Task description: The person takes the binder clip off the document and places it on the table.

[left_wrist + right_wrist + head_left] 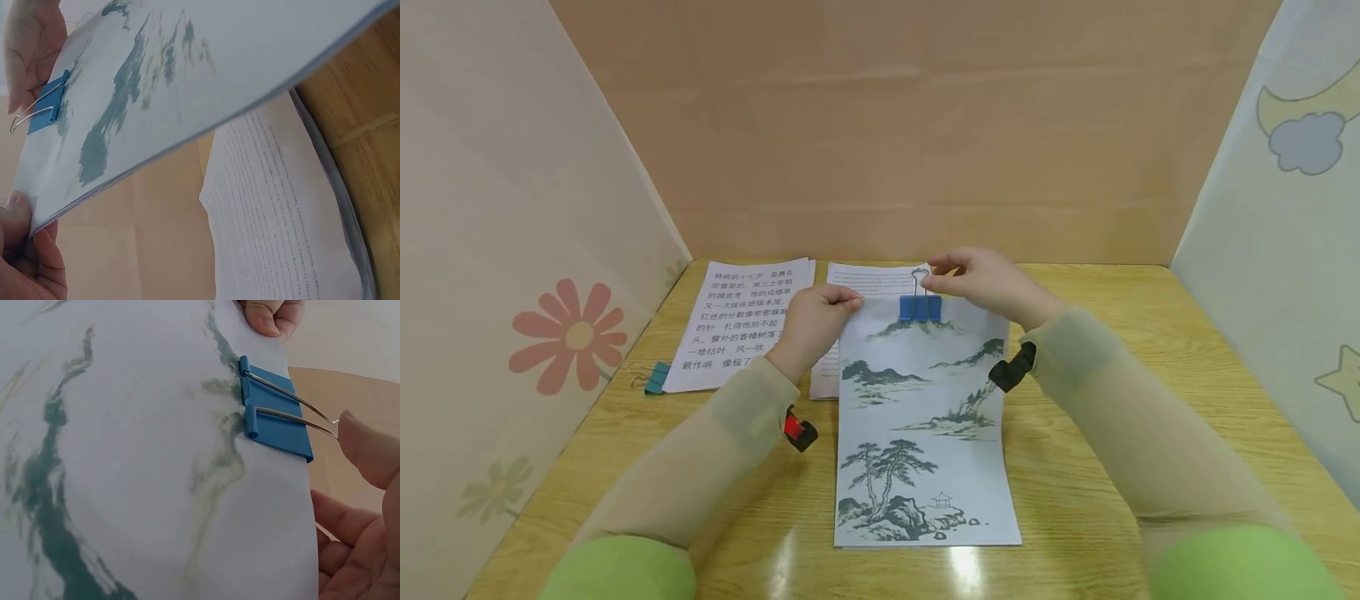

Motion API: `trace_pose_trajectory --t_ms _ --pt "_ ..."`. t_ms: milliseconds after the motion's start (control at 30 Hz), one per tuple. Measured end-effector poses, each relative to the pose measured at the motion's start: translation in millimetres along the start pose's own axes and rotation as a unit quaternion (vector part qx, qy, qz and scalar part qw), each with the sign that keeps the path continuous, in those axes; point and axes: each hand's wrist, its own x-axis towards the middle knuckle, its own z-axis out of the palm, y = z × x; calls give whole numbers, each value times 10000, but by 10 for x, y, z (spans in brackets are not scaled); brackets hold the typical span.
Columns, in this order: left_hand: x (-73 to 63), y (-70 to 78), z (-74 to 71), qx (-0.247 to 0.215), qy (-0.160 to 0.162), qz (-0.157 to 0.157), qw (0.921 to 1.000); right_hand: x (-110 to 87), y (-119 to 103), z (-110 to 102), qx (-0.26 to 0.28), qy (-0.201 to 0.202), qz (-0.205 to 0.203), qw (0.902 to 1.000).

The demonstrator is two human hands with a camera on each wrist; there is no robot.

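A stack of sheets printed with an ink landscape (925, 408) stands tilted up from the tabletop. A blue binder clip (920, 308) sits on the middle of its top edge, one wire handle pointing up. My left hand (820, 321) pinches the top left corner of the stack between thumb and fingers, also seen in the left wrist view. With its thumb on the end of the clip's wire handle, my right hand (988, 283) holds the clip. Its other fingers curl behind the paper in the right wrist view (344, 544), and the clip's back side is hidden.
Left on the wooden table (1112, 417) lies a stack of large-print text pages (737, 325), with a teal binder clip (657, 377) at its lower left. A ruled or finely printed stack (823, 379) lies partly behind the landscape sheets. Walls enclose the table's back and sides.
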Motion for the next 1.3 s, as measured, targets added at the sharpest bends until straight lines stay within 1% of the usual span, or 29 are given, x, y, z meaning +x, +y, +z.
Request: trace_pose_trajectory --t_ms 233,333,467,667,767,933,1133,1300 --pt "4 55 -17 -61 11 69 10000 65 -101 -29 201 -358 181 9990" --pt "4 70 -28 -110 41 100 9999 78 -139 -46 419 -481 278 9976" --pt "0 69 -43 -195 96 154 9996 77 -199 -66 643 -576 407 9954" --pt "-20 68 -46 -292 126 195 9993 74 -266 -81 757 -740 556 9928" --pt "-31 71 -52 -318 150 197 9992 91 -280 -85 844 -830 539 9915" --pt "-43 82 -53 -363 146 227 9990 122 -273 -100 1041 -825 577 9895" --pt "-56 90 -51 -397 92 295 9987 108 -257 -95 1276 -739 624 9871" --pt "-70 97 -56 -415 87 310 9986 96 -256 -78 1323 -650 602 9872"
